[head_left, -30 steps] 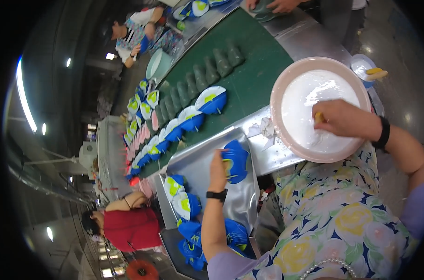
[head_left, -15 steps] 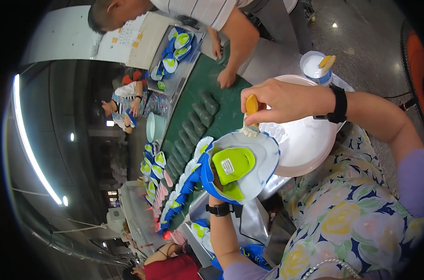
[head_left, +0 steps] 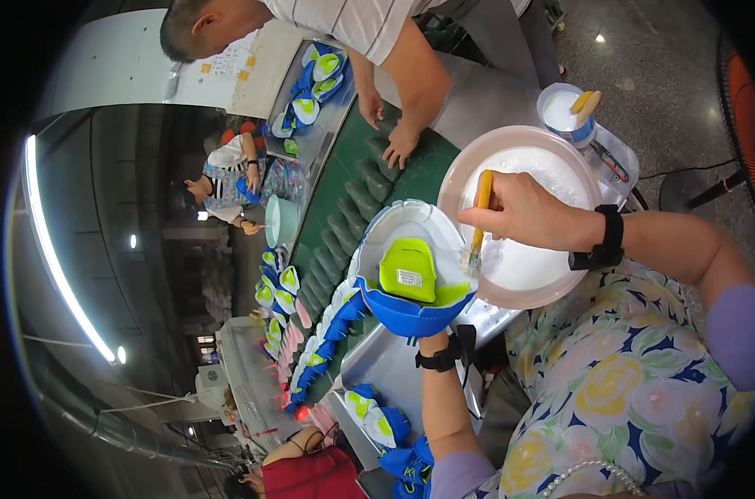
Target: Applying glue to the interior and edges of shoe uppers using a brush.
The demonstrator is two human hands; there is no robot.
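Note:
My left hand (head_left: 434,343) holds up a blue and white shoe upper (head_left: 412,314) from below; its fingers are hidden behind the upper. Lime-green lining with a small white label shows inside the opening. Between the thumb and fingers of my right hand (head_left: 529,209) is a brush (head_left: 480,218) with a yellow handle. The bristles touch the white inner edge of the upper, on its right side. Behind my right hand sits a pale pink basin (head_left: 520,301) holding white liquid.
Dark shoe lasts (head_left: 362,200) line a green conveyor belt (head_left: 431,160), where a co-worker's hand (head_left: 401,143) reaches in. Several uppers (head_left: 317,343) run along its near side. A blue-and-white cup (head_left: 567,116) with yellow-handled brushes stands beyond the basin. More uppers (head_left: 376,416) lie below.
The upper has turned in my left hand, its blue side now facing down toward me. My right hand has moved right and down, bringing the brush to the upper's right edge.

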